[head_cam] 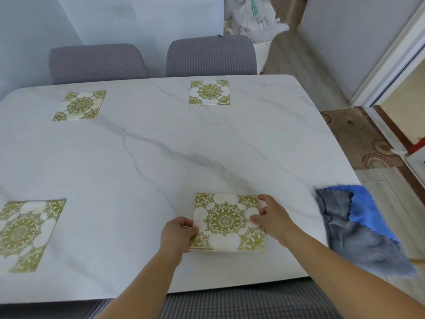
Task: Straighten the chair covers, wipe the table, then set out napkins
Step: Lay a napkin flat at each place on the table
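Observation:
A white marble table (pixel 161 157) carries several green-and-white patterned napkins. One napkin (pixel 226 221) lies near the front edge, held from both sides. My left hand (pixel 178 236) pinches its lower left edge, thumb on top. My right hand (pixel 273 217) grips its right edge with curled fingers. Other napkins lie at the far left (pixel 79 105), the far middle (pixel 209 92) and the near left (pixel 25 233). Two grey covered chairs (pixel 97 63) (pixel 210 56) stand behind the table.
A grey and blue cloth (pixel 358 229) lies crumpled on the table's right front corner, hanging over the edge. Another grey chair cover (pixel 241 302) shows below the front edge. White plastic bags (pixel 255 21) stand behind the right chair. A patterned rug (pixel 358 139) lies by the door.

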Demonstrator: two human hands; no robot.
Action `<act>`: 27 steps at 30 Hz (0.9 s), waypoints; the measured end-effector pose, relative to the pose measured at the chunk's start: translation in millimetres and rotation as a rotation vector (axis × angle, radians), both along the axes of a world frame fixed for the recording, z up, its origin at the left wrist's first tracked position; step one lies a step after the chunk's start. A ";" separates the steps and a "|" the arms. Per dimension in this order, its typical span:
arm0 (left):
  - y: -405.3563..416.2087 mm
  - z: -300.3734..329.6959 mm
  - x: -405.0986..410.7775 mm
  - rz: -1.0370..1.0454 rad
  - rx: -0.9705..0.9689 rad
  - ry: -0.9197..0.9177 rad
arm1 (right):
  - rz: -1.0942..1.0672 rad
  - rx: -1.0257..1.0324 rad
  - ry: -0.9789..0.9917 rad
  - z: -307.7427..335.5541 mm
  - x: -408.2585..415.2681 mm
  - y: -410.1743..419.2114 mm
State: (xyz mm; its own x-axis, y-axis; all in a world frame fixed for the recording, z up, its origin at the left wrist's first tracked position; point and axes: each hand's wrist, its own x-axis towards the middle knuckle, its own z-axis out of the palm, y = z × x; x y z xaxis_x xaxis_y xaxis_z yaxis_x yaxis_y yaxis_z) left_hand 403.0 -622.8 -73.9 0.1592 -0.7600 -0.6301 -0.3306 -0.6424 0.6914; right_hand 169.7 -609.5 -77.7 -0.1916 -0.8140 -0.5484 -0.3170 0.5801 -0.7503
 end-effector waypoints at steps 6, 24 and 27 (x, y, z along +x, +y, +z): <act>3.7 -2.1 1.0 -0.002 0.005 -0.010 | -0.034 0.092 -0.156 1.7 -0.7 3.6; 4.6 0.9 -1.1 -0.131 -0.105 -0.170 | 0.278 -0.170 0.323 -4.6 9.1 9.1; 2.5 0.5 -0.6 -0.130 -0.103 -0.176 | 0.270 -0.162 0.325 -5.6 10.4 7.1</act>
State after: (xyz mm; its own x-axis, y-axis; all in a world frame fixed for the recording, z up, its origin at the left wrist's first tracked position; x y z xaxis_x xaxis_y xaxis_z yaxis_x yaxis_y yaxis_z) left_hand 402.4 -620.4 -73.5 0.1565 -0.8398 -0.5198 -0.5266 -0.5161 0.6755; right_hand 180.2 -602.4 -83.2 -0.1015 -0.9288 -0.3565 -0.6753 0.3274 -0.6609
